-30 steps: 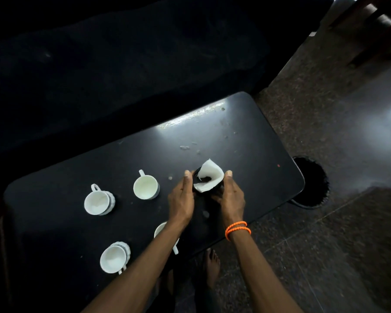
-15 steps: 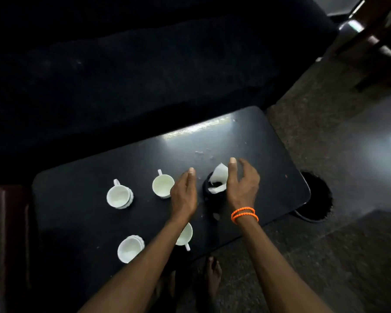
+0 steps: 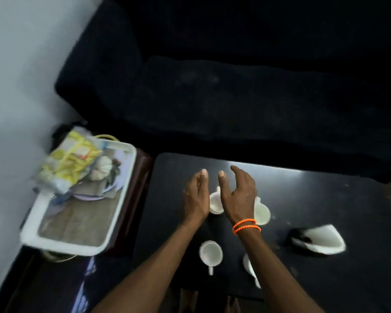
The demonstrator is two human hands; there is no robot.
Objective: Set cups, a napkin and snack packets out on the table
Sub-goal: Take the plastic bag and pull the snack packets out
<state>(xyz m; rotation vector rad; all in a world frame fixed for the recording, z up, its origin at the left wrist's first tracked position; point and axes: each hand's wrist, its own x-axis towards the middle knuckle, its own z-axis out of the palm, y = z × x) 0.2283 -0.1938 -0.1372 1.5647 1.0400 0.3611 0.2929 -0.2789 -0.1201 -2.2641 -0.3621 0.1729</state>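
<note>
4 cups (image 3: 211, 253) crowd the table (image 3: 325, 199) middle; its far edge lies bare.

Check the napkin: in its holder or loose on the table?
In. The white napkin stands curled, its lower end tucked into the dark holder on the table; both hands are away from it.

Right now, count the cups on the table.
4: one cup between the hands, one behind the right wrist, one nearer, one partly hidden by the right forearm.

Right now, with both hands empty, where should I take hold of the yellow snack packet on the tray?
Probably the yellow snack packet by its near lower edge, coming from the table side with the left hand. It lies tilted atop the pile on the white tray, that end overhanging and free.
</note>
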